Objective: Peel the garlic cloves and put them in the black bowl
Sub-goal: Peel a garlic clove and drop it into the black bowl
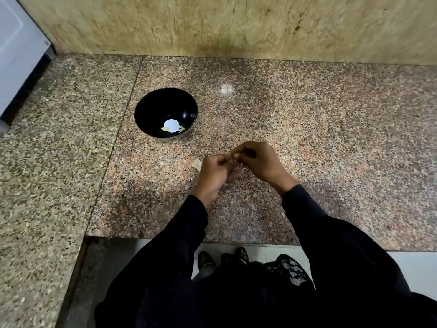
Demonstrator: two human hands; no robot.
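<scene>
Pinched between both sets of fingertips, a small pale garlic clove (234,155) is being peeled above the speckled granite counter (307,138); left hand (214,175) steadying, right hand (256,159) picking skin. Black round bowl (151,107), holding pale cloves, is being kept near for drop-off.

Both my hands are over the granite counter (307,129), left hand (212,176) and right hand (257,159) pinching a garlic clove (235,155) together, black bowl (151,110) up to the left.
</scene>
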